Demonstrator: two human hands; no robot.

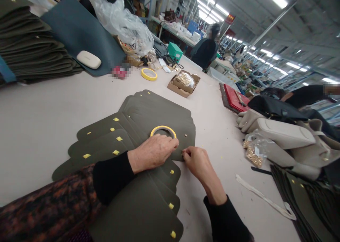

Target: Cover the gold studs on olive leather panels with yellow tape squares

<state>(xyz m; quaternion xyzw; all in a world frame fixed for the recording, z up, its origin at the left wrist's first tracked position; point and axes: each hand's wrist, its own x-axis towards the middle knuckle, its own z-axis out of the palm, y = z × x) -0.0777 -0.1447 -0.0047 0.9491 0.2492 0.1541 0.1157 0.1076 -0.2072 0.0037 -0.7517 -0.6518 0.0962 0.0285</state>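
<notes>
Dark olive panels (164, 111) lie fanned out and overlapping on the table, with small yellow tape pieces (119, 138) stuck on several of them. My left hand (152, 151) rests over the panels, its fingers closed on a roll of yellow tape (162, 128) that stands partly hidden behind them. At the right corner of the upper panel, my right hand (198, 161) is closed in a pinch. Whatever lies between its fingertips is too small or hidden to make out. A small metal stud (185, 135) shows on the panel just above that hand.
Another yellow tape roll (149, 74) and a cardboard box of gold studs (184, 80) sit farther back. Stacked olive panels (34, 43) rise at left, beside a white oval case (89, 59). Pale bags (285, 134) and a bag of gold hardware (255, 151) lie at right. Other people are beyond.
</notes>
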